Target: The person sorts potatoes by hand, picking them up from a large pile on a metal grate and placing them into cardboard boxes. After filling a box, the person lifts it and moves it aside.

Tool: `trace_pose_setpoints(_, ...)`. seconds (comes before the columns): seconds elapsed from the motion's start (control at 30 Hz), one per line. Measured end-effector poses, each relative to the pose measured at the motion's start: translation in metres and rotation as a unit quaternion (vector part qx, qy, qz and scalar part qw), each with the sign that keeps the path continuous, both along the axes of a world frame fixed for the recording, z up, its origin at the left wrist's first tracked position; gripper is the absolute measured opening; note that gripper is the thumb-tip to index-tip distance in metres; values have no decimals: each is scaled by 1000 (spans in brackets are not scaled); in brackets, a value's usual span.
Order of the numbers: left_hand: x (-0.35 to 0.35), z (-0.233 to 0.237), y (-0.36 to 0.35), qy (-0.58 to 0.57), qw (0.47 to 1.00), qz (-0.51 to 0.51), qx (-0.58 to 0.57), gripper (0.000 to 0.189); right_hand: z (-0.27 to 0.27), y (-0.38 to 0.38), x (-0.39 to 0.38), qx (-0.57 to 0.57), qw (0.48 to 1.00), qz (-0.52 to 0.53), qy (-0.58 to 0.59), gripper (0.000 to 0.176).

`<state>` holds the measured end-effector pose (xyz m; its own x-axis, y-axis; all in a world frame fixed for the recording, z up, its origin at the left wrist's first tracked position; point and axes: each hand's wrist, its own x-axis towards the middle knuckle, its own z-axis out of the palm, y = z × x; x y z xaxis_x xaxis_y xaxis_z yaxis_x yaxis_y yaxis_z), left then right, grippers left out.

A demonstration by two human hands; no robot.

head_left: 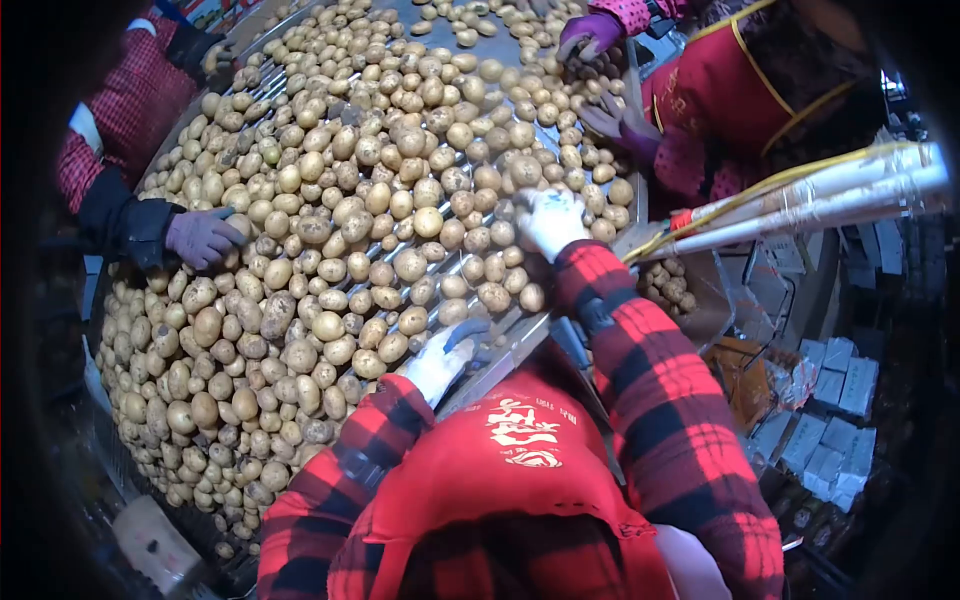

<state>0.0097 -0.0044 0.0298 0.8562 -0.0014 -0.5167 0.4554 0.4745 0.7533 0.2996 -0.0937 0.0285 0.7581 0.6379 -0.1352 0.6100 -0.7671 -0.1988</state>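
My right hand (553, 222), in a white glove, reaches over the potatoes (412, 264) on the right part of the sorting table. Its fingertips touch potatoes there, but whether they grip one is hidden. My left hand (440, 362), in a white glove with blue-grey fingers, is low at the near metal edge (515, 345) of the table. Its fingers bend toward that edge beside several potatoes, and I cannot make out anything held in them. The potatoes are round, tan and partly dirty, spread over metal bars and heaped thickly at the left.
At the left, a co-worker's gloved hand (204, 238) touches the potatoes. Another co-worker's purple-gloved hands (622, 122) work at the upper right. White pipes (810, 195) with a yellow cable jut in from the right. Boxes (828, 450) are stacked below, near a container of potatoes (668, 284).
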Motion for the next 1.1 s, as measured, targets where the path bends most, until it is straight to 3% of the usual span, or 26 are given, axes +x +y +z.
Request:
trace_pose_setpoints(0.07,-5,6,-5,-9,1000,17,23,40,12,-31,5,216,963,-35,158,33)
trace_pose_setpoints(0.1,-7,2,-5,-23,997,-4,79,41,43,-51,-2,289,914,-58,281,37)
trace_pose_setpoints(0.17,-3,0,-5,-24,976,-75,205,43,89,-110,-16,437,749,-148,475,39)
trace_pose_setpoints(0.2,0,-3,-7,-52,955,-99,275,44,97,-145,-21,514,637,-196,540,38)
trace_pose_setpoints(0.23,2,-6,-11,-70,949,-114,286,45,99,-183,-30,564,572,-222,553,37)
trace_pose_setpoints(0.37,11,-4,-15,-165,884,-201,389,52,95,-330,-104,621,521,-348,472,42)
trace_pose_setpoints(0.43,10,-11,-17,-194,870,-209,402,58,85,-381,-156,568,511,-476,436,40)
trace_pose_setpoints(0.5,9,-17,-24,-231,840,-213,442,62,113,-389,-204,459,527,-540,469,32)
trace_pose_setpoints(0.53,11,-17,-23,-244,823,-204,472,64,91,-410,-226,415,539,-518,519,32)
trace_pose_setpoints(0.57,12,-12,-24,-220,829,-215,467,70,60,-430,-248,363,625,-489,489,31)
trace_pose_setpoints(0.6,25,27,-24,-162,845,-275,429,74,19,-465,-264,263,727,-408,485,32)
trace_pose_setpoints(0.63,17,7,-22,-203,829,-249,457,74,36,-427,-267,47,827,-401,391,37)
trace_pose_setpoints(0.67,15,2,-20,-186,816,-261,481,71,61,-387,-267,-163,879,-370,253,43)
trace_pose_setpoints(0.73,25,33,-8,-145,850,-314,397,63,44,-369,-253,-16,881,-386,274,52)
trace_pose_setpoints(0.77,28,53,2,-150,842,-329,400,60,42,-347,-242,90,873,-387,283,53)
trace_pose_setpoints(0.83,31,113,16,-171,822,-375,392,54,75,-284,-221,112,923,-285,232,50)
trace_pose_setpoints(0.87,31,175,21,-183,811,-370,415,49,89,-257,-214,102,943,-246,201,49)
trace_pose_setpoints(0.9,29,222,29,-280,804,-355,387,47,94,-240,-207,104,944,-225,217,48)
trace_pose_setpoints(0.93,19,262,32,-332,772,-346,416,46,97,-224,-202,107,945,-204,231,47)
trace_pose_setpoints(0.97,-4,266,28,-435,703,-277,490,42,105,-207,-199,128,945,-169,250,47)
trace_pose_setpoints(1.03,-12,344,22,-395,662,-364,523,32,103,-186,-192,153,957,-56,241,46)
trace_pose_setpoints(1.1,-35,374,15,-335,615,-382,603,20,98,-167,-179,140,951,31,275,44)
